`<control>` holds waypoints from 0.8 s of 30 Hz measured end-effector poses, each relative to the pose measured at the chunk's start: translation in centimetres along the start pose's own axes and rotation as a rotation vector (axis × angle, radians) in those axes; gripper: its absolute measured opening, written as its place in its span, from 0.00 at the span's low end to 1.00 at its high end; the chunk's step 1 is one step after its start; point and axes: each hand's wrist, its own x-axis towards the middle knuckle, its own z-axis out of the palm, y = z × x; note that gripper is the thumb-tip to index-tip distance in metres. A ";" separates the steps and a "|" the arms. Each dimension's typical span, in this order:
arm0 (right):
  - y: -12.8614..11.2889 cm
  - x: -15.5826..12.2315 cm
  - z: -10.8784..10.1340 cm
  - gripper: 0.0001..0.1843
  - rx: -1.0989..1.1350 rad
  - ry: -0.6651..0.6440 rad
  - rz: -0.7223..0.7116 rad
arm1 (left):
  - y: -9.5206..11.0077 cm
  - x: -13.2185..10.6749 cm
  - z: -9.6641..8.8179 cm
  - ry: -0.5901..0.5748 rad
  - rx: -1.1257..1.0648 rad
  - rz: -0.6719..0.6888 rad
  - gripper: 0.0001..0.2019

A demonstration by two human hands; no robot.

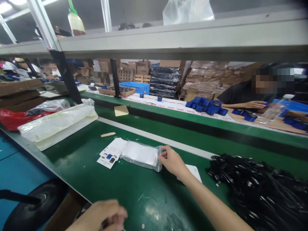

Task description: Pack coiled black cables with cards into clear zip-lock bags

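A clear plastic bag [141, 155] with white contents lies flat on the green workbench [79, 170]. My right hand [169, 158] pinches its right end between thumb and fingers. Printed cards [111, 153] with small product pictures are fanned out at the bag's left end, partly under it. Under my right wrist lies another white card [193, 172], partly covered. Low in the picture my left hand [102, 215] hovers by the bench's front edge, apart from the bag. Its fingers look curled but are smeared by motion, and whether they hold anything cannot be made out.
A heap of black cables [257, 189] covers the bench's right side. White plastic packaging [60, 123] and a red bag [21, 119] lie left. Across the bench a co-worker [250, 91] sits behind several blue devices [207, 106]. A shelf [168, 40] spans overhead.
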 end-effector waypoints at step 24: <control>0.1 0.7 0.7 0.14 0.607 -0.201 0.320 | 2.9 17.3 -2.9 0.153 0.604 0.369 0.34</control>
